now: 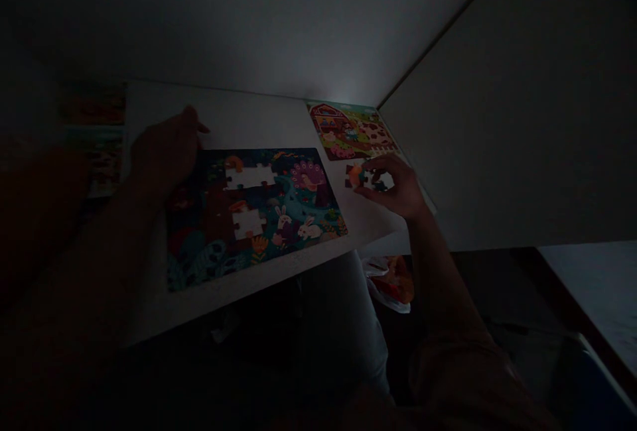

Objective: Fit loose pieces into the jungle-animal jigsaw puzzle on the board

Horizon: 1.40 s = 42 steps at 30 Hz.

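Note:
A dark forest jigsaw puzzle point(298, 202) lies on the white tabletop, with rabbits and a peacock in its picture. Two gaps in it show white, an upper one and a lower one. To its right, my right hand point(395, 185) pinches a puzzle piece point(354, 176) with orange on it, low over the table. More loose puzzle pieces point(381, 185) show under that hand's fingers; how many is hidden. My left hand point(166, 152) rests by the puzzle's upper left corner with its fingers curled. Darkness hides what, if anything, is inside them.
A farm picture puzzle point(348, 129) with a barn and cow lies at the back right against the wall. More colourful pictures point(104, 159) lie at the left. Below the table are my leg point(343, 325) and a plastic bag point(391, 282). The light is very dim.

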Each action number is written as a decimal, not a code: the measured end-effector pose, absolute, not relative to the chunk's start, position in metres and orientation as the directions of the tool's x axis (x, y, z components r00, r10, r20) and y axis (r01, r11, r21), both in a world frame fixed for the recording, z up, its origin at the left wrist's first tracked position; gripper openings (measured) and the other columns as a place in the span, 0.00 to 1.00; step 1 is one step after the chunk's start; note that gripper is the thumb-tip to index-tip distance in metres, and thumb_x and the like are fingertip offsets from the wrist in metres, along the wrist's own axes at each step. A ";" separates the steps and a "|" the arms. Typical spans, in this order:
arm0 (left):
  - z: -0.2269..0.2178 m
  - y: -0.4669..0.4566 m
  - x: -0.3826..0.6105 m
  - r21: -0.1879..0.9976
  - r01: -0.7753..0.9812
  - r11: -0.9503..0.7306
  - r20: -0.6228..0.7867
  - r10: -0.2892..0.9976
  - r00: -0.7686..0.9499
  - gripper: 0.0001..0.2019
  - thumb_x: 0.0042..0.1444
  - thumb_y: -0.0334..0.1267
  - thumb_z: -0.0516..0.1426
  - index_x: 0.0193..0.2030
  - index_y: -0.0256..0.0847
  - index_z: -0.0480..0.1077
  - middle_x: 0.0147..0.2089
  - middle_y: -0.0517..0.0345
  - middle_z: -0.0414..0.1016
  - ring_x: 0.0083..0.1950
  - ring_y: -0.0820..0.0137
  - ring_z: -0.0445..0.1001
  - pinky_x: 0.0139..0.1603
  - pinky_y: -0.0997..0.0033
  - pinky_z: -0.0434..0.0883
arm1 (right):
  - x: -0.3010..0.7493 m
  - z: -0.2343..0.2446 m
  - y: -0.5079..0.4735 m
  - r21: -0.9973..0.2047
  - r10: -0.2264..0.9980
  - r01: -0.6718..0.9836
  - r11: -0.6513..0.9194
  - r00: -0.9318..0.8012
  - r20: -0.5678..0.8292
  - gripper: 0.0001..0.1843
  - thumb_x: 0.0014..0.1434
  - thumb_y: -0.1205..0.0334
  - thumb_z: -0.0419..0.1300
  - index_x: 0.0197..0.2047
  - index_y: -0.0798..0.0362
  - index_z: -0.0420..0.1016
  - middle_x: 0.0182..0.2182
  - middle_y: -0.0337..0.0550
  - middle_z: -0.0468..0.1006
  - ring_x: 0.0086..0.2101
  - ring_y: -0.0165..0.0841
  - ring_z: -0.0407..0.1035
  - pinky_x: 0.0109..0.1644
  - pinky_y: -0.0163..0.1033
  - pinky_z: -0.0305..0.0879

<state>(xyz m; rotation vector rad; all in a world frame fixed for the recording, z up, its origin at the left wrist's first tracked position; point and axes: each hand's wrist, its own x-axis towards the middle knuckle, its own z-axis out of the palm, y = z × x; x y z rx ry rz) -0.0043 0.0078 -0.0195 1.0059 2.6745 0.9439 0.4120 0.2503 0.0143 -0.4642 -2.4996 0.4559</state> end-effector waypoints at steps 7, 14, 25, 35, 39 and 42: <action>-0.022 0.003 0.000 0.642 0.583 0.497 0.159 0.658 -0.736 0.39 0.85 0.61 0.35 0.57 0.43 0.85 0.50 0.50 0.87 0.51 0.60 0.81 0.61 0.57 0.74 | 0.297 0.033 0.178 -0.294 0.034 -0.141 0.945 -0.855 0.518 0.26 0.66 0.39 0.79 0.57 0.46 0.85 0.52 0.50 0.86 0.49 0.47 0.81 0.54 0.55 0.78; -0.026 0.004 0.001 0.661 0.590 0.464 0.180 0.665 -0.725 0.42 0.84 0.67 0.35 0.56 0.41 0.84 0.53 0.49 0.87 0.57 0.59 0.82 0.65 0.58 0.71 | 0.281 -0.006 0.133 -0.374 0.063 -0.076 0.924 -0.936 0.347 0.24 0.69 0.38 0.76 0.57 0.45 0.83 0.59 0.52 0.84 0.59 0.53 0.79 0.64 0.59 0.72; -0.028 0.005 0.000 0.671 0.602 0.433 0.214 0.664 -0.716 0.37 0.86 0.64 0.40 0.52 0.44 0.85 0.50 0.51 0.88 0.52 0.60 0.83 0.59 0.59 0.72 | 0.280 -0.015 0.115 -0.275 -0.012 -0.087 0.958 -0.965 0.263 0.24 0.73 0.40 0.73 0.62 0.47 0.83 0.62 0.54 0.83 0.60 0.53 0.78 0.65 0.59 0.69; -0.029 0.005 0.002 0.671 0.593 0.445 0.192 0.668 -0.719 0.42 0.83 0.68 0.36 0.53 0.43 0.83 0.53 0.50 0.88 0.59 0.59 0.84 0.65 0.58 0.71 | 0.306 -0.023 0.073 -0.213 -0.112 -0.176 0.961 -0.954 0.279 0.32 0.80 0.45 0.67 0.79 0.49 0.75 0.75 0.55 0.79 0.71 0.49 0.75 0.74 0.59 0.70; -0.023 0.004 0.005 0.674 0.566 0.475 0.142 0.669 -0.730 0.37 0.86 0.63 0.38 0.56 0.45 0.84 0.57 0.52 0.88 0.63 0.58 0.83 0.69 0.57 0.70 | 0.307 -0.026 0.071 -0.258 -0.109 -0.176 0.950 -0.961 0.256 0.40 0.78 0.42 0.69 0.84 0.46 0.68 0.79 0.54 0.74 0.76 0.49 0.71 0.79 0.63 0.68; -0.021 0.003 0.006 0.688 0.534 0.491 0.107 0.660 -0.744 0.36 0.84 0.66 0.38 0.57 0.52 0.84 0.55 0.57 0.88 0.65 0.57 0.81 0.70 0.57 0.70 | 0.309 -0.026 0.071 -0.270 -0.072 -0.130 0.954 -0.974 0.214 0.42 0.77 0.43 0.71 0.86 0.41 0.66 0.81 0.51 0.71 0.76 0.49 0.71 0.80 0.65 0.67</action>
